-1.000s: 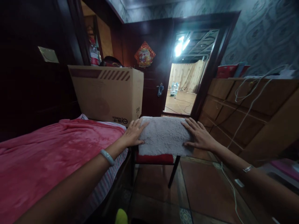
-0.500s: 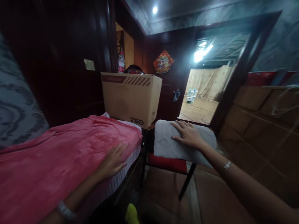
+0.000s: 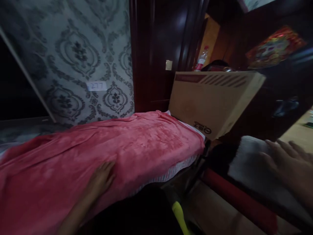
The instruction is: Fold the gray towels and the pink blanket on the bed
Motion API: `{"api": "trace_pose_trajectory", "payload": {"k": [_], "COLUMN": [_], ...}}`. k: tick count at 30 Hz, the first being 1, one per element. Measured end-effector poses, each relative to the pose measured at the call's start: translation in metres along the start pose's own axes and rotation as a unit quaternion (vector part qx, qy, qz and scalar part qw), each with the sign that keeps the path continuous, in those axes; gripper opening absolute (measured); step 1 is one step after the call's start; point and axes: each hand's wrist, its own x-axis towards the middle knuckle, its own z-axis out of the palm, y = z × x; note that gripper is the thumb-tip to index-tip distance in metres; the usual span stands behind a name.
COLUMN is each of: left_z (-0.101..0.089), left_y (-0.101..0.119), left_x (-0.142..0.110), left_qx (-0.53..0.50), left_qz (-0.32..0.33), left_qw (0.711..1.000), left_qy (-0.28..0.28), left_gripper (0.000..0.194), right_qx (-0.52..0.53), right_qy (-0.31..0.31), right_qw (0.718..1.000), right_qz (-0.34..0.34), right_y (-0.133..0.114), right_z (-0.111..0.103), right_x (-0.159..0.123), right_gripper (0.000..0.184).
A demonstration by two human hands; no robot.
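Already, grey plush cloth [image 3: 251,163] lies over the red-seated chair [image 3: 241,198] at near right, under the spread right hand [image 3: 288,160]. Left hand [image 3: 102,176], fingers loosely extended, rests on the pink blanket [image 3: 146,143], laid out but with creases left on its left side.

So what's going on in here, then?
A person has both bare hands on soft things. The left hand rests on a pink blanket, spread over striped cloth. The right hand lies on a grey cloth draped on a chair with a red seat. Beyond the blanket is a cardboard box with a bottle on top.
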Motion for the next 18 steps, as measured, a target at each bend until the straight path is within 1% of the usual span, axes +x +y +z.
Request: {"api": "trace_pose_trajectory", "payload": {"k": [2,4,5,7,8,9,10,12,13,15,16,17,18], "left_z": [-0.01,-0.018,-0.021,-0.027,-0.031,-0.036,-0.041,-0.055,-0.062,-0.078,-0.084,-0.091,-0.096], "left_y": [0.0,0.004,0.006,0.007,0.006,0.004,0.001,-0.006,-0.01,-0.017,-0.021,-0.024,-0.027], "left_x": [-0.022,-0.04,-0.048,-0.064,-0.073,-0.083,-0.093,-0.116,-0.128,-0.151,-0.163,-0.173,-0.184], "left_qx": [0.004,0.003,0.003,0.008,0.013,0.021,0.031,0.057,0.069,0.09,0.099,0.107,0.112], "left_qz": [-0.042,-0.072,-0.082,-0.092,-0.098,-0.106,-0.116,-0.141,-0.152,-0.178,-0.194,-0.211,-0.231], "left_qw": [0.999,0.997,0.996,0.995,0.995,0.994,0.992,0.988,0.986,0.98,0.976,0.971,0.966], "left_qy": [-0.021,-0.032,-0.033,-0.031,-0.029,-0.027,-0.025,-0.02,-0.017,-0.002,0.01,0.024,0.041], "left_gripper": [0.042,0.043,0.043,0.044,0.045,0.045,0.046,0.047,0.047,0.047,0.046,0.045,0.044], "right_qx": [0.063,0.154,0.206,0.303,0.347,0.385,0.417,0.463,0.478,0.499,0.502,0.505,0.513], "right_qy": [-0.005,-0.054,-0.074,-0.125,-0.146,-0.166,-0.175,-0.182,-0.181,-0.184,-0.188,-0.196,-0.203], "right_qw": [0.997,0.985,0.974,0.944,0.926,0.907,0.888,0.844,0.819,0.771,0.752,0.741,0.738], "right_qz": [-0.039,-0.056,-0.057,-0.029,-0.005,0.033,0.087,0.203,0.259,0.35,0.384,0.396,0.388], "right_y": [-0.052,-0.108,-0.136,-0.183,-0.201,-0.215,-0.224,-0.231,-0.229,-0.221,-0.216,-0.211,-0.208], "right_z": [0.024,0.058,0.078,0.12,0.141,0.16,0.177,0.204,0.214,0.231,0.239,0.246,0.252], "right_x": [-0.001,-0.008,-0.014,-0.028,-0.036,-0.045,-0.054,-0.073,-0.083,-0.103,-0.112,-0.121,-0.128], "right_gripper": [0.056,0.05,0.049,0.05,0.052,0.054,0.055,0.058,0.059,0.06,0.06,0.058,0.057]}}
